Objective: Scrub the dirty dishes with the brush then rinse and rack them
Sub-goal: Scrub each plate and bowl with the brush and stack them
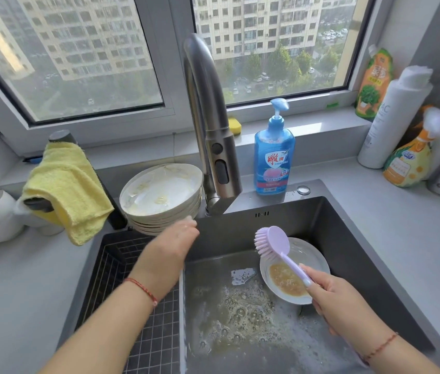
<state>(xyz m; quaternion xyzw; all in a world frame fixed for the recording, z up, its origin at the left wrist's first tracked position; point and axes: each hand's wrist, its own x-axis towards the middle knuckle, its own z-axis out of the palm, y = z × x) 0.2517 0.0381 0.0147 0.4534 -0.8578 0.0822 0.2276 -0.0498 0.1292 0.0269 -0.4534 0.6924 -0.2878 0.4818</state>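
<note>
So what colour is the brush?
Light purple, bristles too. The head view shows the brush held in the right hand.

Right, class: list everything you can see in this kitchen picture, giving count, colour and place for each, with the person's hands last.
plates: one stack, white, dirty, left of tap
bowl: one, white, brown residue, in sink
brush: one, lilac, over bowl
sink: one, dark grey, foamy water
rack: one, black grid, left part of sink
tap: one, steel, behind sink
soap: one, blue, beside tap
cloth: one, yellow, left counter
sponge: one, yellow, on sill
bottles: several, right counter
left hand: reaching toward plates
right hand: holds brush
</note>
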